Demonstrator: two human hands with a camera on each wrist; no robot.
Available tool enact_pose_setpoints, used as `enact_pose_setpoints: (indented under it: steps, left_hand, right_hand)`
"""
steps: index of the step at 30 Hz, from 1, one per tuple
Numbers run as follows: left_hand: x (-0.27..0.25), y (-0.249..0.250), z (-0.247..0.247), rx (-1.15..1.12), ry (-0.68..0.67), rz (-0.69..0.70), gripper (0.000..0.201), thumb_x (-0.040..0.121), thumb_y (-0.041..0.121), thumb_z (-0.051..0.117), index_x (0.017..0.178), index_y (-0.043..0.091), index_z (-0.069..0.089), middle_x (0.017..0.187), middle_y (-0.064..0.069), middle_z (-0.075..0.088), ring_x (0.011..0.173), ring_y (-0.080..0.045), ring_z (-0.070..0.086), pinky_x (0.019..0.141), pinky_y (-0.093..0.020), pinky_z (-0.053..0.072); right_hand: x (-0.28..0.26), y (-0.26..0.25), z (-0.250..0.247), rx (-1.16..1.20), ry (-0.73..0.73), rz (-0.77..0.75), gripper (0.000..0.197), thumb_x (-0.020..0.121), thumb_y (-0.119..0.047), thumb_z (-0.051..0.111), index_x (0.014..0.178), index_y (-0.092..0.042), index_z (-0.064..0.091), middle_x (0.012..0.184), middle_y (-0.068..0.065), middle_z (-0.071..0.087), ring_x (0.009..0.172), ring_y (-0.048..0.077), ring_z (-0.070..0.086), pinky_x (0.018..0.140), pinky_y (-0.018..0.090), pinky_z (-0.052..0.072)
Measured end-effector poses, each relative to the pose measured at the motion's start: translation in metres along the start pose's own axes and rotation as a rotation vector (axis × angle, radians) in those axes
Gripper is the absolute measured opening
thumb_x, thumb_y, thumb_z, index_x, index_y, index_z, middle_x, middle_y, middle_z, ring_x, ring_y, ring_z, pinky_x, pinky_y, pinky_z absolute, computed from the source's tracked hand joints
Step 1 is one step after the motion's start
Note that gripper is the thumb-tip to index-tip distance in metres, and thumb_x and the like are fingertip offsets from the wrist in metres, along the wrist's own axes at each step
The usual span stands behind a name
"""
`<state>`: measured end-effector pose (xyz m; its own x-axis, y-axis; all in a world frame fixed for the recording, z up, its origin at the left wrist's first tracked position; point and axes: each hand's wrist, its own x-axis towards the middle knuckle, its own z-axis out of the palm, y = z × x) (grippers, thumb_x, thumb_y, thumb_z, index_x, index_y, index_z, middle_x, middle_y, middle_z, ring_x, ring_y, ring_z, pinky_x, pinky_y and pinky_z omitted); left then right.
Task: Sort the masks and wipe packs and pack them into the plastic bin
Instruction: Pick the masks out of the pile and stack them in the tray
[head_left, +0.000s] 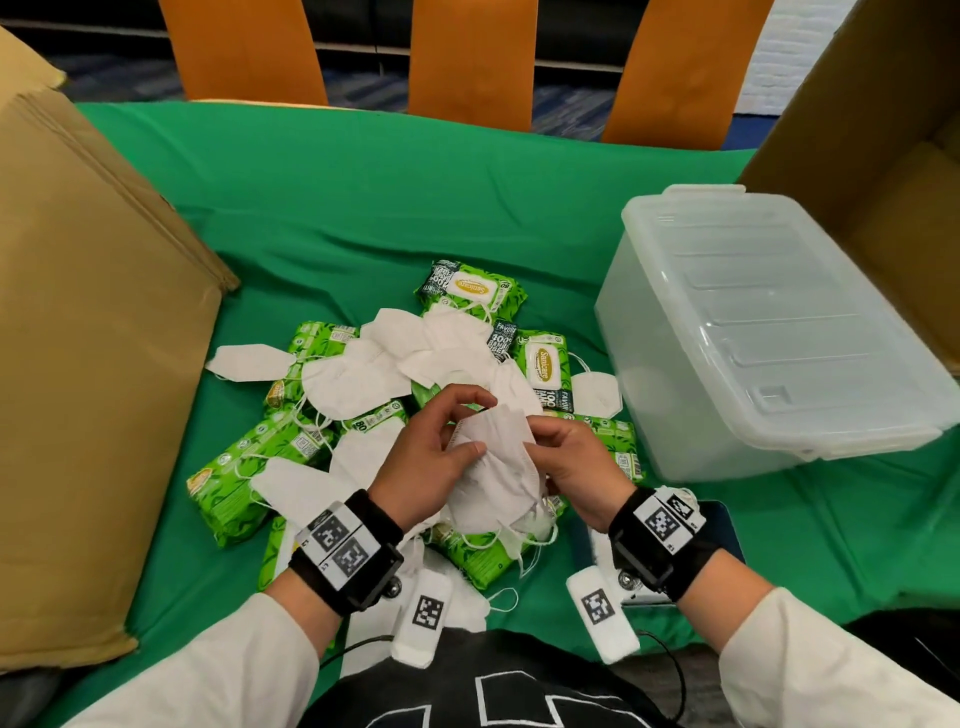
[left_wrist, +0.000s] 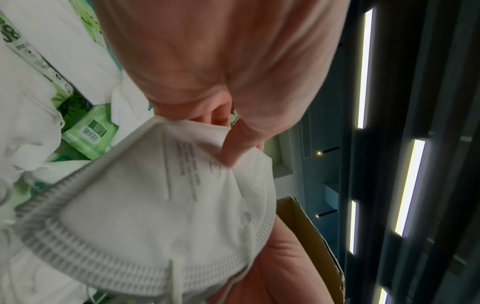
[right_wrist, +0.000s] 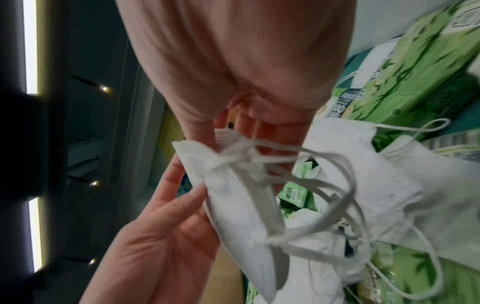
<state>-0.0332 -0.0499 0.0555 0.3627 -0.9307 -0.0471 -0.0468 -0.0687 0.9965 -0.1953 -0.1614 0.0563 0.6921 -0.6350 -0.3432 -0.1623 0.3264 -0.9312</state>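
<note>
I hold a small bunch of white folded masks (head_left: 498, 467) between both hands, just above the pile. My left hand (head_left: 480, 423) pinches its upper left side; in the left wrist view the thumb (left_wrist: 233, 148) presses on the printed face of the mask (left_wrist: 155, 205). My right hand (head_left: 540, 441) grips the right edge, where the ear loops (right_wrist: 311, 185) hang tangled off the masks (right_wrist: 233, 205). Below lies a mixed heap of loose masks (head_left: 358, 379) and green wipe packs (head_left: 545, 364). The clear plastic bin (head_left: 675, 395) stands to the right with its lid on.
A green cloth (head_left: 363, 197) covers the table. A large cardboard box (head_left: 78, 364) stands at the left and an open one (head_left: 883, 156) behind the bin. A dark tablet-like object (head_left: 722, 525) lies by my right wrist. Orange chair backs (head_left: 472, 57) line the far edge.
</note>
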Motion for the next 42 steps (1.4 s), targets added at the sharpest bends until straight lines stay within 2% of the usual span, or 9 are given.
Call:
enact_pose_setpoints:
  steps: [3, 6, 9, 12, 22, 26, 30, 37, 42]
  left_hand:
    - [-0.001, -0.004, -0.003, -0.015, 0.075, -0.016, 0.057, 0.085, -0.012, 0.061, 0.12, 0.033, 0.068, 0.123, 0.015, 0.069, 0.119, -0.01, 0.064, 0.102, -0.034, 0.051]
    - [-0.001, -0.009, -0.009, -0.066, 0.163, -0.099, 0.056, 0.086, -0.015, 0.059, 0.118, 0.03, 0.07, 0.122, 0.005, 0.072, 0.114, -0.015, 0.067, 0.102, -0.043, 0.053]
    - [-0.004, -0.013, -0.012, -0.103, 0.197, -0.143, 0.043, 0.081, -0.005, 0.064, 0.116, 0.021, 0.068, 0.115, -0.004, 0.073, 0.105, -0.02, 0.069, 0.098, -0.046, 0.054]
    - [-0.009, -0.018, -0.01, -0.141, 0.207, -0.199, 0.035, 0.078, 0.008, 0.068, 0.112, 0.02, 0.065, 0.113, -0.004, 0.072, 0.105, -0.026, 0.068, 0.092, -0.044, 0.055]
    - [-0.009, -0.02, 0.012, 0.085, 0.0, -0.125, 0.079, 0.083, -0.014, 0.056, 0.136, 0.044, 0.057, 0.141, 0.014, 0.059, 0.129, -0.015, 0.058, 0.101, -0.043, 0.053]
    - [0.003, -0.009, 0.047, 0.078, -0.05, -0.073, 0.073, 0.084, -0.017, 0.056, 0.132, 0.038, 0.061, 0.139, 0.017, 0.059, 0.125, -0.012, 0.059, 0.098, -0.039, 0.056]
    - [0.019, 0.004, 0.084, 0.139, -0.071, -0.041, 0.062, 0.085, -0.009, 0.059, 0.123, 0.039, 0.066, 0.125, 0.02, 0.066, 0.111, -0.013, 0.066, 0.089, -0.032, 0.057]
    - [0.032, 0.01, 0.125, 0.398, -0.165, 0.103, 0.042, 0.099, 0.008, 0.059, 0.132, 0.031, 0.067, 0.13, 0.017, 0.067, 0.114, 0.009, 0.06, 0.102, -0.026, 0.051]
    - [0.023, 0.008, 0.149, 0.536, -0.26, 0.087, 0.029, 0.094, 0.013, 0.069, 0.119, 0.027, 0.072, 0.099, 0.025, 0.069, 0.087, 0.013, 0.06, 0.082, -0.017, 0.047]
  right_hand:
    - [-0.004, 0.004, -0.006, -0.05, -0.021, 0.207, 0.031, 0.098, -0.041, 0.063, 0.11, -0.015, 0.075, 0.102, 0.01, 0.077, 0.075, 0.02, 0.072, 0.057, 0.027, 0.056]
    - [-0.006, 0.013, -0.013, -0.145, -0.054, 0.319, 0.072, 0.08, -0.074, 0.065, 0.101, -0.006, 0.075, 0.091, 0.014, 0.076, 0.069, 0.03, 0.069, 0.054, 0.029, 0.051]
    - [-0.011, 0.021, -0.018, -0.231, -0.056, 0.209, 0.033, 0.085, -0.036, 0.081, 0.081, -0.004, 0.073, 0.072, 0.011, 0.069, 0.058, 0.021, 0.061, 0.054, 0.029, 0.048]
    - [-0.011, 0.026, -0.02, -0.094, 0.024, 0.175, 0.009, 0.085, -0.001, 0.077, 0.089, 0.006, 0.075, 0.083, 0.019, 0.072, 0.073, 0.026, 0.065, 0.068, 0.032, 0.056]
    - [-0.029, -0.015, -0.071, 0.656, 0.055, 0.267, 0.024, 0.093, -0.005, 0.061, 0.117, -0.006, 0.065, 0.08, 0.012, 0.059, 0.062, 0.021, 0.065, 0.065, 0.039, 0.062]
    - [-0.031, -0.026, -0.104, 0.037, -0.017, 0.243, 0.026, 0.088, -0.016, 0.076, 0.112, -0.007, 0.073, 0.078, 0.003, 0.055, 0.059, 0.012, 0.045, 0.055, 0.023, 0.043]
    - [-0.038, -0.027, -0.132, -0.485, -0.003, 0.116, 0.007, 0.08, -0.016, 0.085, 0.081, -0.013, 0.079, 0.073, -0.003, 0.07, 0.065, 0.007, 0.06, 0.066, 0.023, 0.049]
    - [-0.067, -0.023, -0.187, -0.501, -0.001, 0.074, 0.012, 0.084, -0.01, 0.081, 0.093, -0.003, 0.08, 0.092, 0.017, 0.078, 0.076, 0.016, 0.067, 0.075, 0.031, 0.054]
    - [-0.084, -0.015, -0.213, -0.545, -0.116, 0.1, 0.003, 0.085, -0.007, 0.08, 0.086, -0.009, 0.081, 0.084, 0.006, 0.078, 0.073, 0.009, 0.066, 0.071, 0.023, 0.052]
